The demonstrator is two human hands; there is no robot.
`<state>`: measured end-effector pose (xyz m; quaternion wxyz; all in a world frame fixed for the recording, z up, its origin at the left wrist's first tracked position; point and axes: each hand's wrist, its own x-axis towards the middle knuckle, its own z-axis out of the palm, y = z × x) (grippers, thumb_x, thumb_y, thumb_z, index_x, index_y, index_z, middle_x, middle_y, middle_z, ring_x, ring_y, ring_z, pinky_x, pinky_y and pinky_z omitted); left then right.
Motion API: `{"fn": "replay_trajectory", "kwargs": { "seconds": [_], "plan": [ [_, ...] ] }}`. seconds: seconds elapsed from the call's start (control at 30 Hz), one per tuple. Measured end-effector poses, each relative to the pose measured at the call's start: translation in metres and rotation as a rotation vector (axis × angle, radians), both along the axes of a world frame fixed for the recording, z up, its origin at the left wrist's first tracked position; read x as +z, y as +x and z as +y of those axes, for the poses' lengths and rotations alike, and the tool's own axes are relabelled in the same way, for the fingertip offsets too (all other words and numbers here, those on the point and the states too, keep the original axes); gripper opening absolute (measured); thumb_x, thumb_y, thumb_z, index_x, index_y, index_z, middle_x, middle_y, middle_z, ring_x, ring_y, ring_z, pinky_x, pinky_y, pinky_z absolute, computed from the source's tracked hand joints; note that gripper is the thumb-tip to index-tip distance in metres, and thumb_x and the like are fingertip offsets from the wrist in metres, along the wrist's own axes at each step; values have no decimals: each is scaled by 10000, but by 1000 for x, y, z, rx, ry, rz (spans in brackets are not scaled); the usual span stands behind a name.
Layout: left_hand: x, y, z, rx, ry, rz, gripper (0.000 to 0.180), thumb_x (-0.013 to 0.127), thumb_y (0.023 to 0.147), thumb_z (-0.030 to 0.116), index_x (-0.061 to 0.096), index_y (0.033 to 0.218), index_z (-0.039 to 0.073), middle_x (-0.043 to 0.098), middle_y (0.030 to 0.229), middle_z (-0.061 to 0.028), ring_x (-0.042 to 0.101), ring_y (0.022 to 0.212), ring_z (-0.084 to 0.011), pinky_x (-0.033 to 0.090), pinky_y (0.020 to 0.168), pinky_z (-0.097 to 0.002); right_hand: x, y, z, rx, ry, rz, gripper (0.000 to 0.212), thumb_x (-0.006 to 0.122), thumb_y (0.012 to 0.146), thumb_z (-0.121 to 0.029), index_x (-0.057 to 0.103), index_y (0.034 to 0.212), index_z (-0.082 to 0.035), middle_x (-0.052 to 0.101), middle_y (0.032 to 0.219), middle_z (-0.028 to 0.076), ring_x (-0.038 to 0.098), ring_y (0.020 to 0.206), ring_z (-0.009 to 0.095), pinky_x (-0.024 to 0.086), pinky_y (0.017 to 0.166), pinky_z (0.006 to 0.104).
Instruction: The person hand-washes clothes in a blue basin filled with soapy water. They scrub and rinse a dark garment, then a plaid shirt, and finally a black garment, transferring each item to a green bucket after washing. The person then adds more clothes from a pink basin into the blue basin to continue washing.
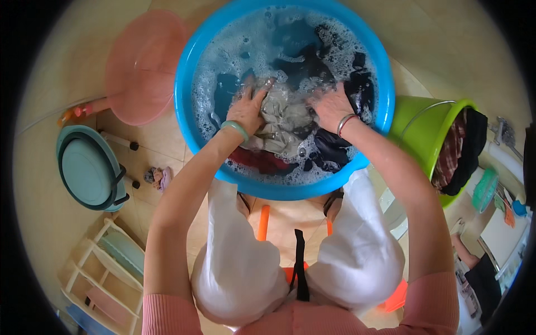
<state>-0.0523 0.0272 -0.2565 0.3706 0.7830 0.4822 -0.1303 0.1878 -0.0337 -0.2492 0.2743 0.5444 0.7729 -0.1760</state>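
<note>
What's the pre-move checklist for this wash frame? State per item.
1. Left hand on the grey garment: ok, it presses on the cloth's left side.
2. Right hand on the same garment: ok, it grips the right side.
3. Garment inside the blue basin: ok, it sits in the suds, not over the rim.
4. Other laundry contained: ok, dark clothes and a red piece lie in the water.
5. Green bucket beside the basin: ok, upright, with clothes draped in it.
6. Water depth under the foam: cannot tell.
</note>
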Motion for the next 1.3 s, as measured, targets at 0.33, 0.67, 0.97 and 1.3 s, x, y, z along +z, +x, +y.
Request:
{"fn": "replay_trajectory", "kwargs": {
  "seconds": [0.33,0.67,0.97,1.3],
  "plan": [
    [-28,-21,-9,748,-50,-795,509,692,870,96,566,1357,178,533,1359,-149,553,1159,-175,487,927,-299,25,-22,-1,-339,498,550,553,704,804,-359,533,1300,-184,587,1216,197,550,1120,390,340,1059,543],
    [-8,-7,-14,1289,-650,-950,438,621,959,234,542,1381,150,542,1366,-46,511,1221,-176,425,1013,-328,-33,-78,14,-531,190,485,750,687,783,-93,378,1462,-173,430,1440,229,517,1210,446,468,991,457],
    [17,-1,3,1322,-1162,-1240,739,526,899,655,473,1381,96,562,1333,-81,543,1213,-235,422,1044,-390,44,-82,17,-879,214,1286,463,662,757,-53,560,1207,-11,615,1143,232,590,1070,398,496,904,395],
    [57,25,6,1182,-1513,-1584,418,437,1030,285,489,1369,46,578,1312,-136,577,1178,-266,444,1048,-401,123,-136,4,-286,576,1142,382,755,642,-190,623,991,-107,492,967,59,559,877,226,515,564,316]
  ]
}}
